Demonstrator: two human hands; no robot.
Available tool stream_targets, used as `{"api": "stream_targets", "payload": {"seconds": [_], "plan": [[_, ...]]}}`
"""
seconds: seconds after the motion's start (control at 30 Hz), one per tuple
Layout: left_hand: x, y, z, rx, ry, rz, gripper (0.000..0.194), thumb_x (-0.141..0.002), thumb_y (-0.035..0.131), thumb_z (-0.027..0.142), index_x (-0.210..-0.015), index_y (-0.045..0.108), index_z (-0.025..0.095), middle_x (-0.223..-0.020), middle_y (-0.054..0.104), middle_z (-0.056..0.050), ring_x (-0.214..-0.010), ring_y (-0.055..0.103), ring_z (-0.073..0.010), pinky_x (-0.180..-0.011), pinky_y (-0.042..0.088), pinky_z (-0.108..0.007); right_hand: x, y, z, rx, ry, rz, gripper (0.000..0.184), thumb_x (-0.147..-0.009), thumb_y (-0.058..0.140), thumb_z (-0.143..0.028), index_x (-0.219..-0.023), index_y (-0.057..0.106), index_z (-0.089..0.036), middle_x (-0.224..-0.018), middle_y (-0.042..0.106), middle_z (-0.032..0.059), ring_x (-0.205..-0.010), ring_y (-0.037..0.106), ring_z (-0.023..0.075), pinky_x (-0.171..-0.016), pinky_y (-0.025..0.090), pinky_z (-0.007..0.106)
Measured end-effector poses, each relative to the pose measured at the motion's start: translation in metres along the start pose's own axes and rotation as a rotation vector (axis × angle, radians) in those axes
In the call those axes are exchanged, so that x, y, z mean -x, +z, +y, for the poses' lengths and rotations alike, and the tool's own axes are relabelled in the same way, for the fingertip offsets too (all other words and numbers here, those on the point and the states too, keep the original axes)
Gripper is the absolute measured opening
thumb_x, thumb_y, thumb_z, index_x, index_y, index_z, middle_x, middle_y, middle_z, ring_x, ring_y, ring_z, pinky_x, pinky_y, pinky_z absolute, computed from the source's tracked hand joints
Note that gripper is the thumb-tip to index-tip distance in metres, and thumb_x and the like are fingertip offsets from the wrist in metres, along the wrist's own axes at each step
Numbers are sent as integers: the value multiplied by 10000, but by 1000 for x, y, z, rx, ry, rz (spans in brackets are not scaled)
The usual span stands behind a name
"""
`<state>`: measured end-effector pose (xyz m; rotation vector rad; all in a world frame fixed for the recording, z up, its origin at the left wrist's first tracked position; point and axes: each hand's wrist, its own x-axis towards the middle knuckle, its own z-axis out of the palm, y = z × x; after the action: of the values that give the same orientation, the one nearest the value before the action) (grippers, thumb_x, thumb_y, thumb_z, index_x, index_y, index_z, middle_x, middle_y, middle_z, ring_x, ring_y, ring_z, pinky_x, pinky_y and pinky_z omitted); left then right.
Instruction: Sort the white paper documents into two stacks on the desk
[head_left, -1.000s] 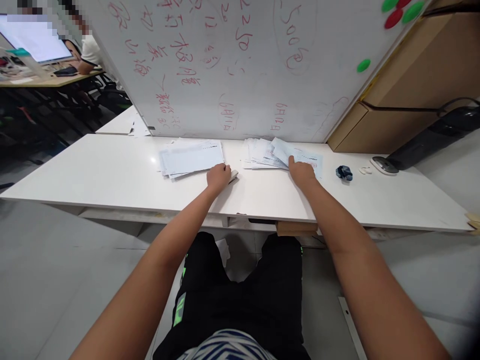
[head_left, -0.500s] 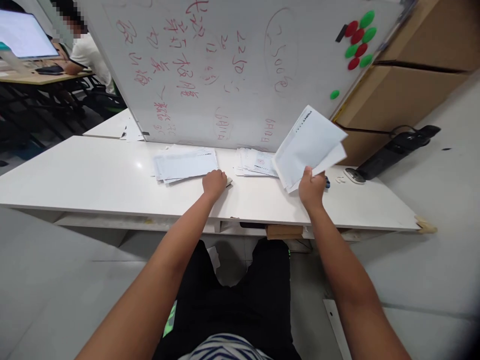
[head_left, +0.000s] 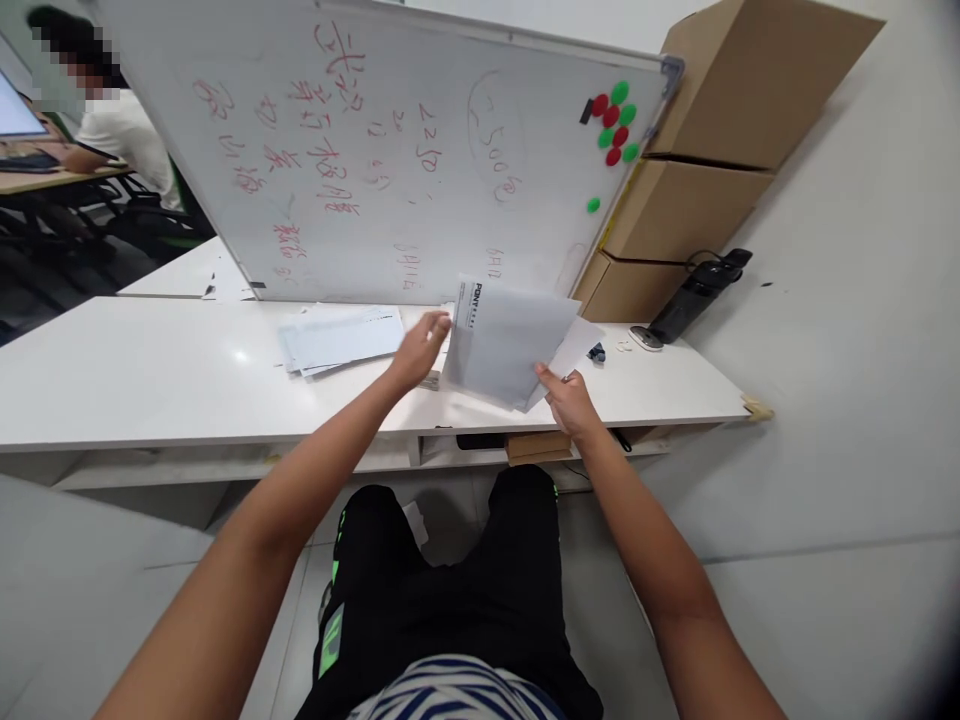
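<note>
My right hand (head_left: 570, 398) grips a bundle of white paper sheets (head_left: 517, 335) by the lower right corner, thumb on the front. The bundle is held tilted up above the desk, with dark print along its left edge. My left hand (head_left: 422, 350) is beside that edge, fingers extended towards it; whether they touch the paper I cannot tell. Below the left hand lies a small pale object (head_left: 430, 381), partly covered. To its left, a loose stack of papers (head_left: 341, 340) rests on the white desk (head_left: 172, 370).
A whiteboard (head_left: 360, 150) with red writing and magnets stands along the back of the desk. Cardboard boxes (head_left: 682, 215) are stacked at the right, beside a black bottle (head_left: 697, 300) and a mouse (head_left: 646, 338). Another person (head_left: 124, 135) sits at the far left.
The paper bundle in my right hand has moved left, now in front of where the second paper pile was visible. My left hand has lifted off the small object towards the bundle. The view has shifted.
</note>
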<state>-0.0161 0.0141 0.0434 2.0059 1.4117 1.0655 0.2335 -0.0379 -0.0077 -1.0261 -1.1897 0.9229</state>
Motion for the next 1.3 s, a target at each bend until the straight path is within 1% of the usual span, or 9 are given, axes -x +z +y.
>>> {"api": "stream_targets", "payload": {"seconds": [0.1, 0.2, 0.43, 0.57, 0.67, 0.77, 0.9, 1.0, 1.3], "plan": [[18, 3, 17, 398, -72, -225, 517, -827, 565, 549, -1166, 599, 161, -1173, 647, -116, -1053, 602, -258, -869, 489, -365, 0, 10, -11, -60, 14, -105, 424, -725, 700, -484, -1011, 662, -173, -1049, 698, 71, -1032, 626, 228, -961, 455, 412], [36, 13, 17, 559, -128, -117, 480, -757, 665, 510, -1088, 632, 164, -1126, 670, -110, -985, 634, -256, -831, 518, -377, -1, 16, -22, 10, 24, -156, 467, -686, 733, -479, -1026, 670, -164, -1063, 699, 82, -1011, 630, 244, -933, 472, 425], [50, 44, -2, 590, -152, 85, 399, -721, 708, 433, -1014, 625, 175, -1018, 687, -76, -933, 636, -237, -785, 521, -350, 8, 37, -13, 209, 40, -40, 458, -685, 720, -468, -1007, 680, -145, -997, 714, 95, -1012, 624, 260, -899, 489, 414], [40, 46, 3, 694, -101, 152, 395, -726, 704, 439, -999, 604, 172, -1009, 678, -66, -948, 629, -228, -806, 514, -350, 5, 44, -19, 163, -47, -5, 425, -725, 688, -449, -1025, 680, -149, -1014, 710, 81, -1021, 621, 250, -920, 474, 408], [29, 40, 1, 708, -18, 128, 484, -720, 717, 436, -1102, 555, 188, -1079, 657, -70, -1000, 618, -231, -840, 508, -359, -2, 44, -19, 93, -95, 6, 449, -718, 703, -444, -1056, 662, -151, -1072, 694, 83, -1011, 625, 234, -912, 477, 390], [24, 34, -12, 627, -62, 73, 664, -673, 767, 407, -1228, 466, 199, -1132, 635, -91, -1026, 614, -244, -849, 513, -376, -4, 41, -2, 44, 23, -34, 476, -670, 739, -461, -1014, 663, -141, -1024, 707, 92, -945, 642, 231, -868, 496, 387], [27, 31, -26, 459, -82, -11, 531, -707, 739, 425, -1144, 548, 191, -1159, 628, -103, -1047, 602, -265, -852, 518, -392, -2, 31, 25, 23, 115, -84, 473, -637, 754, -478, -969, 668, -153, -1001, 713, 83, -921, 641, 231, -828, 507, 378], [31, 37, -25, 430, -57, -45, 468, -721, 728, 422, -1102, 586, 191, -1136, 646, -97, -1029, 610, -266, -844, 525, -393, 1, 28, 32, -10, 92, -55, 462, -633, 762, -462, -975, 673, -164, -1004, 713, 72, -933, 639, 227, -848, 499, 379], [55, 68, -12, 648, -62, 65, 470, -756, 703, 424, -1130, 545, 188, -1107, 654, -93, -1015, 619, -245, -856, 516, -378, 16, 34, 33, -115, 219, -34, 449, -667, 741, -458, -993, 682, -155, -989, 718, 88, -955, 652, 255, -886, 497, 422]]}}
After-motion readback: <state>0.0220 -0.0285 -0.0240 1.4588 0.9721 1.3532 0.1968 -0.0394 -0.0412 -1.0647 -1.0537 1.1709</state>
